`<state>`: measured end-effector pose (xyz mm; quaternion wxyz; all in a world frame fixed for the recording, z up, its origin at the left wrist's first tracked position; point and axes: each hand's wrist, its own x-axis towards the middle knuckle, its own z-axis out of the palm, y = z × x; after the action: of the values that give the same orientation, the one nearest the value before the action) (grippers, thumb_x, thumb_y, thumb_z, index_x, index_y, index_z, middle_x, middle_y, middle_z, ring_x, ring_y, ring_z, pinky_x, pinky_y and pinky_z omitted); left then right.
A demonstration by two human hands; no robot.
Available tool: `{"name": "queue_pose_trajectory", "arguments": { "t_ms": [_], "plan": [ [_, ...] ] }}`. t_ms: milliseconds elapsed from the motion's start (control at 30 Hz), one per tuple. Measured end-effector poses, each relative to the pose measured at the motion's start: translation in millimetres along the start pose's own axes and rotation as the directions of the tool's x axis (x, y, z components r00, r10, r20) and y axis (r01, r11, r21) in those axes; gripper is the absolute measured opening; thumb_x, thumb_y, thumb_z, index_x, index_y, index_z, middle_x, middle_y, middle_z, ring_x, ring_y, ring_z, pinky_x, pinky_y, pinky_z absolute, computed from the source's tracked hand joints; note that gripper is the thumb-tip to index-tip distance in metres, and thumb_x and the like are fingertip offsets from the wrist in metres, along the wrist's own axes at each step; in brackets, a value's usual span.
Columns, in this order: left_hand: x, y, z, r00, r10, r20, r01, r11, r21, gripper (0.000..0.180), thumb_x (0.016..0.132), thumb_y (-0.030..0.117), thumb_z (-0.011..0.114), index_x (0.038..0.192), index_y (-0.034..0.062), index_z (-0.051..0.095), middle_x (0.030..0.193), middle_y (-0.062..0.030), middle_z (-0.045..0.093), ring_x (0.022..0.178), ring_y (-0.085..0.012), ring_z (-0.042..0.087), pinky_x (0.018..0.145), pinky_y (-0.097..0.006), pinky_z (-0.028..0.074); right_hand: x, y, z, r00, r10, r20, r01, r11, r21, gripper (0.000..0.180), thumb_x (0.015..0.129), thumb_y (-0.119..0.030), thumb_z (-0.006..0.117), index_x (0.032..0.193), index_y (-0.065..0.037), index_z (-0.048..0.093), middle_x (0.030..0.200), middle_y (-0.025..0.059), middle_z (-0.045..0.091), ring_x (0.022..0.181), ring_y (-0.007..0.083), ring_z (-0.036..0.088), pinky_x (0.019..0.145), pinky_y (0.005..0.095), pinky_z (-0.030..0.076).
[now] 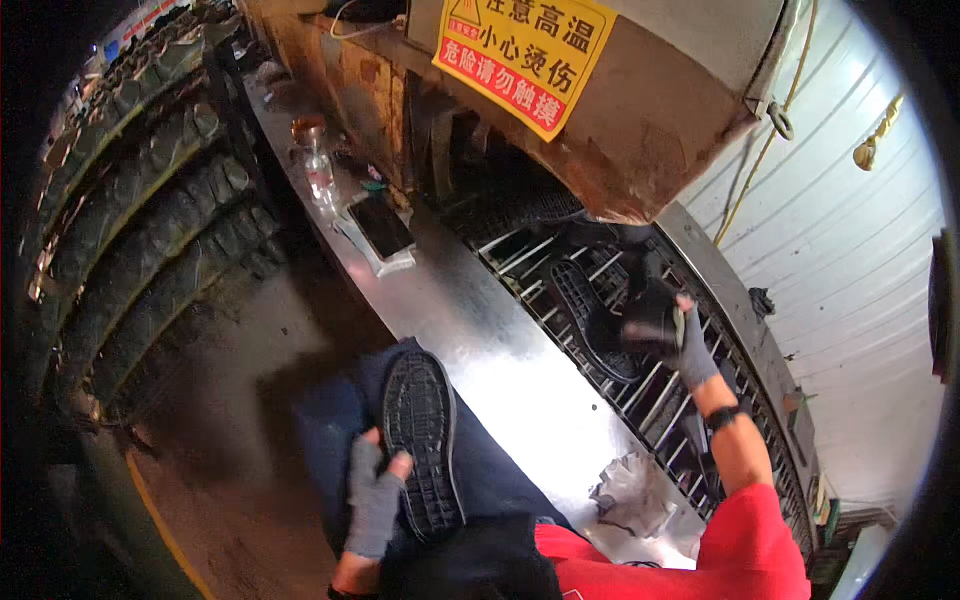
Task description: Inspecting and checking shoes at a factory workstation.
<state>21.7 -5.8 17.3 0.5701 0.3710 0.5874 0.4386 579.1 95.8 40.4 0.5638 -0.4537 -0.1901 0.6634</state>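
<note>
Resting over my dark-blue-clad lap is a black shoe sole, its gridded side up. My left hand, in a grey fingerless glove, grips its left edge with the thumb on top. Out to the right, my right hand, gloved the same way, is closed on a dark shoe-like piece that is blurred, so its exact kind is unclear. Beneath that piece run the metal bars of a conveyor. Another black sole lies on the bars just left of my right hand.
A metal ledge runs beside the conveyor, bearing a phone, a glass bottle and crumpled paper. A rusty machine hood with a yellow-and-red warning sign overhangs the conveyor. Racks of dark shoe parts stand left.
</note>
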Motion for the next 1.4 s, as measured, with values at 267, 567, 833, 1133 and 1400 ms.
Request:
{"name": "queue_pose_trajectory", "arguments": {
  "t_ms": [267, 567, 833, 1133, 1400],
  "plan": [
    [35, 79, 48, 0.876, 0.334, 0.349, -0.274, 0.938, -0.211, 0.059, 0.112, 0.033, 0.052, 0.162, 0.003, 0.037, 0.156, -0.0183, 0.052, 0.143, -0.029, 0.052, 0.118, -0.045, 0.043, -137, 89, 92, 0.951, 0.281, 0.13, -0.281, 0.96, -0.018, 0.109, 0.068, -0.042, 0.08, 0.158, 0.004, 0.041, 0.153, 0.0249, 0.055, 0.134, 0.04, 0.061, 0.121, 0.0506, 0.045],
    [43, 94, 18, 0.824, 0.43, 0.369, -0.099, 0.75, -0.654, 0.095, 0.094, 0.077, 0.056, 0.166, 0.0196, 0.03, 0.148, -0.0255, 0.058, 0.13, -0.0441, 0.062, 0.106, -0.062, 0.055, -110, 154, 263, 0.789, 0.346, 0.508, -0.15, 0.909, -0.388, 0.116, 0.087, -0.087, 0.058, 0.159, 0.002, 0.04, 0.157, 0.0158, 0.051, 0.142, 0.0258, 0.052, 0.119, 0.042, 0.042],
    [113, 53, 13, 0.911, 0.396, 0.116, -0.385, 0.917, -0.103, 0.072, 0.104, 0.058, 0.058, 0.157, 0.0106, 0.049, 0.145, -0.0184, 0.062, 0.124, -0.031, 0.066, 0.11, -0.043, 0.054, -123, 155, 280, 0.838, 0.449, 0.311, -0.365, 0.884, -0.293, 0.08, 0.098, -0.065, 0.064, 0.143, 0.0, 0.058, 0.123, 0.0131, 0.072, 0.105, 0.0204, 0.072, 0.091, 0.0327, 0.061],
    [111, 100, -8, 0.962, 0.268, 0.057, -0.272, 0.956, 0.112, 0.037, 0.095, 0.014, 0.067, 0.128, -0.0019, 0.069, 0.108, -0.0095, 0.077, 0.101, -0.0207, 0.071, 0.092, -0.036, 0.057, -102, 142, 246, 0.898, 0.416, 0.142, -0.399, 0.907, -0.132, 0.086, 0.096, -0.07, 0.064, 0.146, -0.001, 0.055, 0.126, 0.019, 0.071, 0.104, 0.0269, 0.075, 0.095, 0.0398, 0.063],
    [67, 131, -41, 0.859, 0.4, 0.321, -0.163, 0.806, -0.568, 0.077, 0.11, 0.059, 0.041, 0.158, -0.0001, 0.039, 0.143, -0.027, 0.062, 0.124, -0.0312, 0.068, 0.108, -0.045, 0.056, -93, 200, 287, 0.748, 0.484, 0.454, -0.496, 0.862, -0.102, 0.075, 0.105, -0.065, 0.05, 0.145, -0.002, 0.055, 0.13, 0.0145, 0.07, 0.109, 0.0214, 0.073, 0.095, 0.0357, 0.062]
  ]
}}
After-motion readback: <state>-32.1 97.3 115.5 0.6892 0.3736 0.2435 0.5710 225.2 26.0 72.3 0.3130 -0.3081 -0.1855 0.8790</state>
